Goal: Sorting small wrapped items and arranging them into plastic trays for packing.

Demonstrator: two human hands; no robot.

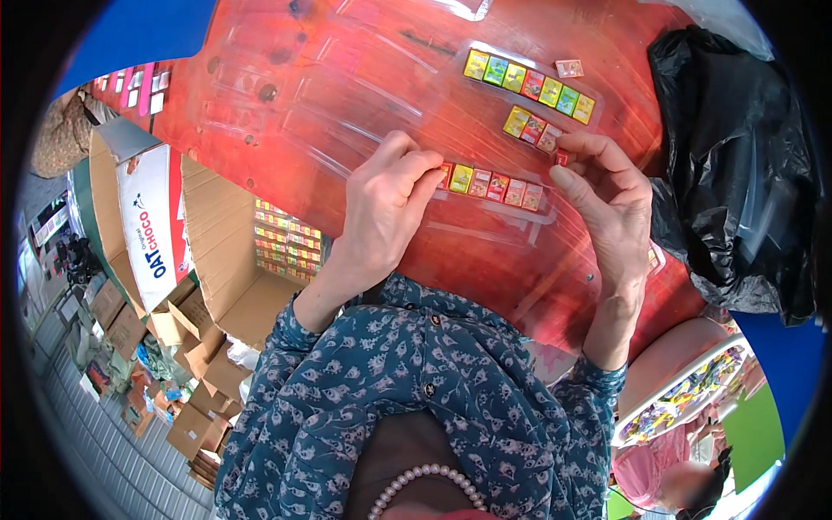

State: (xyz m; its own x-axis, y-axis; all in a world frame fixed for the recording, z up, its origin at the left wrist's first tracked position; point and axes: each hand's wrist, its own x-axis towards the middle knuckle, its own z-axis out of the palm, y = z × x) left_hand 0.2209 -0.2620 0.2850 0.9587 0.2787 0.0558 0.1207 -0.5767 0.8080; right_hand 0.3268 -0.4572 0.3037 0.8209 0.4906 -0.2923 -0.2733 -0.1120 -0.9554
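On a red table (347,69) lies a clear plastic tray (364,104) with long grooves. Small coloured packets fill three rows: a far row (529,84), a short middle row (532,128) and a near row (494,185). My left hand (390,204) rests on the tray with its fingertips on the left end of the near row. My right hand (607,195) pinches a small red packet (562,157) between thumb and forefinger, just right of the middle row. One loose packet (569,68) lies beyond the far row.
A black plastic bag (737,165) is bunched at the table's right edge. An open cardboard box (251,260) with rows of small packets stands left of the table. More boxes (191,407) are stacked on the floor. Another person (667,472) is at lower right.
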